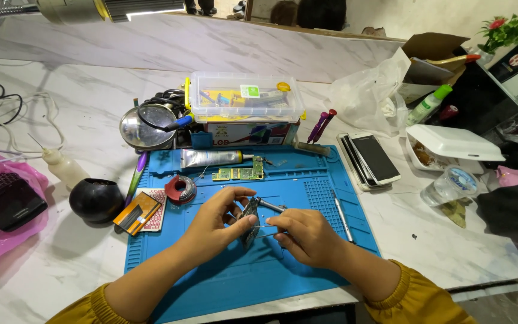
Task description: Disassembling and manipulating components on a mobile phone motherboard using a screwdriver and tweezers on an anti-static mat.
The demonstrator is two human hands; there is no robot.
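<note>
My left hand (pixel 218 217) grips a small dark circuit board (pixel 249 217), held on edge above the blue work mat (pixel 307 252). My right hand (pixel 304 235) pinches thin metal tweezers (pixel 264 226) whose tips touch the board. A grey cylindrical tool (pixel 270 206) lies on the mat just behind the board. Both sleeves are mustard yellow.
On the mat lie a green circuit board (pixel 239 173), a glue tube (pixel 211 158), a solder spool (pixel 180 188) and a slim screwdriver (pixel 343 217). Behind stand a clear parts box (pixel 245 99) and a magnifier (pixel 148 126). Stacked phones (pixel 372 158) lie right, a black pot (pixel 96 200) left.
</note>
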